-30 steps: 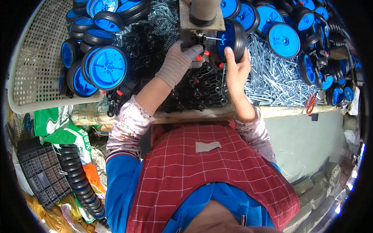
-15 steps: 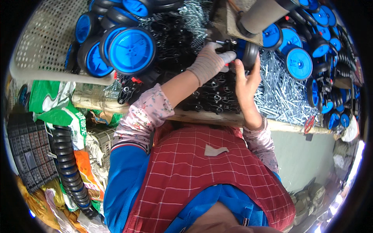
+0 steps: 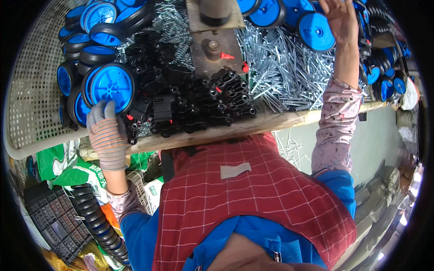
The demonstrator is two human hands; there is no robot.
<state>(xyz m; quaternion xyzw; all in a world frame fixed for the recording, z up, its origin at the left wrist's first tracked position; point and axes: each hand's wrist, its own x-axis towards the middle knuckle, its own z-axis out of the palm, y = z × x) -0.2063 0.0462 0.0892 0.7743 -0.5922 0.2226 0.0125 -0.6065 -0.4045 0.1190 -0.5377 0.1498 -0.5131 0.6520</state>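
My left hand (image 3: 106, 135), in a striped grey knit glove, grips the lower rim of a blue wheel with a black tyre (image 3: 110, 85) at the left end of the wooden bench (image 3: 280, 123). My bare right hand (image 3: 342, 18) reaches far up to the right with its fingers spread, among other blue wheels (image 3: 315, 31); it holds nothing that I can see. Between the hands stands a wooden block with a metal post (image 3: 213, 46), with nothing on the post.
A heap of black plastic brackets (image 3: 203, 100) covers the bench's middle, with shiny metal pins (image 3: 289, 67) to the right and springs (image 3: 174, 25) behind. More wheels fill a white mesh basket (image 3: 31, 104). Green sacks (image 3: 68, 168), a black ribbed hose (image 3: 97, 221) and a black crate (image 3: 49, 221) lie below.
Both hands have left the block in the middle, where they held a wheel. The left went down and left to another wheel, the right up and right to the wheel pile.
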